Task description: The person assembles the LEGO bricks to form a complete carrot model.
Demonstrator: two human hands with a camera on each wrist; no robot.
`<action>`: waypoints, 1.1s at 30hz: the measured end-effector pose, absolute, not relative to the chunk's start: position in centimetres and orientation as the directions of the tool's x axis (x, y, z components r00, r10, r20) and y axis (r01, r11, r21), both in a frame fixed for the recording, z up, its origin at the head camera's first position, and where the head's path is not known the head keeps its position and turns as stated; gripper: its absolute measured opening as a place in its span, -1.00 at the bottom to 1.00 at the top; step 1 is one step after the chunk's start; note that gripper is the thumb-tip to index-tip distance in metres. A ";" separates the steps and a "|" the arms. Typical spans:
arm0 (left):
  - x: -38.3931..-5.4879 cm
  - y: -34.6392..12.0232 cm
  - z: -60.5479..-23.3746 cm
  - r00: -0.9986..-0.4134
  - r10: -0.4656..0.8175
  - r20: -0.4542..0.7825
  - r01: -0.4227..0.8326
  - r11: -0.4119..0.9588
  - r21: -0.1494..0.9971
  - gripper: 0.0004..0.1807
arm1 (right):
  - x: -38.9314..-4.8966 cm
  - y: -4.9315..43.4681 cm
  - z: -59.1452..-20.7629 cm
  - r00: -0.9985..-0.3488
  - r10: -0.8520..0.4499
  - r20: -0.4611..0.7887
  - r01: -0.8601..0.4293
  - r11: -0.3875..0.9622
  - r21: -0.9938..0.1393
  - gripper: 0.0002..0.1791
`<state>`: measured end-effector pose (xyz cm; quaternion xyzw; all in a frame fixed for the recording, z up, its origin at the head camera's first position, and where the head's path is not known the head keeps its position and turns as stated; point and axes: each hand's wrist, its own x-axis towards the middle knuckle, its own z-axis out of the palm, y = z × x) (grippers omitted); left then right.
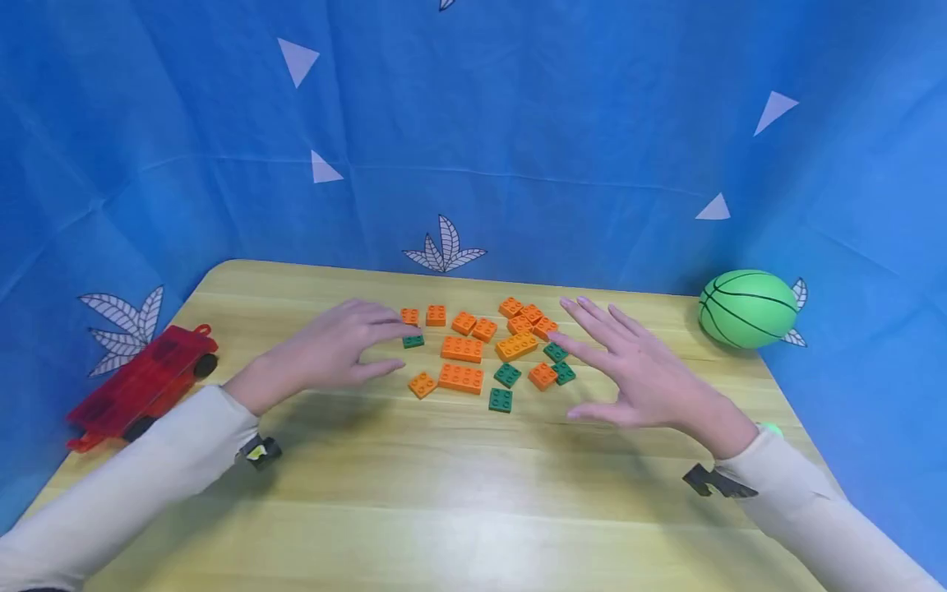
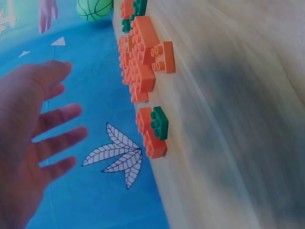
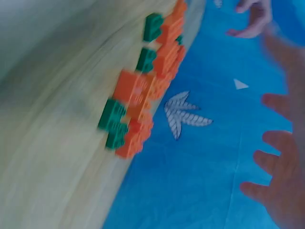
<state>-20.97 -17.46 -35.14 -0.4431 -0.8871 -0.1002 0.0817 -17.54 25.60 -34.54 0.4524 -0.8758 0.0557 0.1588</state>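
Note:
Orange and green toy building bricks lie loosely grouped on the wooden table. My left hand [image 1: 342,344] hovers at their left side, fingers extended and thumb apart, holding nothing; a small green brick [image 1: 413,340] is nearest its fingertips. On the other side my right hand [image 1: 629,366] is spread above the table, also holding nothing, close to a green brick [image 1: 564,372] and an orange brick [image 1: 543,376]. Between the hands lie two long orange bricks [image 1: 461,378] and a yellowish-orange one [image 1: 516,346]. In the left wrist view, the left hand [image 2: 33,129] has its fingers apart.
A red toy vehicle [image 1: 144,382] stands at the table's left edge. At the back right is a green ball [image 1: 748,309] with black lines. Part of a small green thing [image 1: 772,429] shows behind the right wrist. A blue patterned cloth [image 1: 518,123] hangs round the table [image 1: 459,501].

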 end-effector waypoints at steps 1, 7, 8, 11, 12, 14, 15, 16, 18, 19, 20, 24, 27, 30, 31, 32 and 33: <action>-21.0 -17.5 -35.3 -0.619 0.758 0.205 0.785 0.603 0.139 -0.47 | -17.6 25.4 -34.6 -0.533 -0.768 0.355 -0.814 0.580 0.034 -0.01; -21.4 -17.2 -37.7 -0.717 0.697 -0.016 0.655 0.681 0.328 -0.41 | -17.7 24.2 -34.7 -0.524 -0.732 0.436 -0.830 0.554 -0.068 -0.34; -21.5 -17.0 -38.3 -0.718 0.695 -0.037 0.645 0.684 0.342 -0.38 | -17.7 23.9 -34.6 -0.533 -0.729 0.428 -0.827 0.556 -0.084 -0.37; -21.6 -16.1 -39.8 -0.720 0.689 -0.082 0.625 0.696 0.355 -0.29 | -18.1 23.3 -34.5 -0.557 -0.732 0.393 -0.819 0.562 -0.115 -0.45; -21.6 -15.9 -40.2 -0.721 0.687 -0.090 0.624 0.700 0.347 -0.29 | -18.2 23.1 -34.5 -0.566 -0.734 0.376 -0.816 0.563 -0.130 -0.48; -21.6 -15.3 -40.9 -0.722 0.684 -0.103 0.623 0.709 0.330 -0.29 | -18.4 22.7 -34.7 -0.582 -0.739 0.339 -0.810 0.565 -0.157 -0.54; -21.5 -15.1 -41.0 -0.724 0.682 -0.103 0.623 0.710 0.328 -0.31 | -18.5 22.5 -34.8 -0.589 -0.741 0.321 -0.806 0.568 -0.168 -0.56; -21.5 -14.9 -41.1 -0.725 0.681 -0.102 0.621 0.711 0.330 -0.35 | -18.6 22.3 -35.0 -0.598 -0.742 0.303 -0.801 0.571 -0.180 -0.58; -21.4 -14.6 -41.3 -0.731 0.677 -0.084 0.622 0.712 0.325 -0.44 | -18.7 22.0 -35.3 -0.616 -0.739 0.272 -0.787 0.581 -0.205 -0.61; -21.4 -14.5 -41.3 -0.736 0.673 -0.077 0.619 0.714 0.327 -0.48 | -18.7 21.9 -35.4 -0.625 -0.736 0.260 -0.781 0.587 -0.215 -0.63; -21.3 -14.4 -41.3 -0.740 0.669 -0.069 0.615 0.715 0.333 -0.52 | -18.8 21.8 -35.6 -0.633 -0.732 0.250 -0.774 0.593 -0.224 -0.64; -21.1 -14.3 -41.5 -0.746 0.662 -0.064 0.608 0.718 0.340 -0.61 | -19.1 21.5 -36.1 -0.667 -0.718 0.200 -0.742 0.616 -0.264 -0.66; -20.6 -14.2 -41.6 -0.737 0.672 -0.076 0.618 0.714 0.328 -0.62 | -19.3 21.0 -36.5 -0.683 -0.718 0.135 -0.720 0.628 -0.296 -0.65; -19.8 -14.0 -41.8 -0.725 0.684 -0.080 0.632 0.707 0.318 -0.62 | -19.5 20.2 -36.9 -0.693 -0.717 0.073 -0.696 0.638 -0.330 -0.62; -19.5 -13.8 -41.8 -0.723 0.687 -0.079 0.635 0.704 0.318 -0.63 | -19.6 19.9 -37.0 -0.695 -0.717 0.054 -0.689 0.643 -0.335 -0.61; -19.3 -13.6 -41.9 -0.720 0.690 -0.080 0.637 0.701 0.321 -0.63 | -19.7 19.6 -37.1 -0.699 -0.714 0.037 -0.680 0.649 -0.342 -0.60; -19.1 -13.3 -41.9 -0.716 0.693 -0.080 0.640 0.698 0.319 -0.63 | -19.7 19.2 -37.1 -0.705 -0.708 0.024 -0.670 0.655 -0.349 -0.59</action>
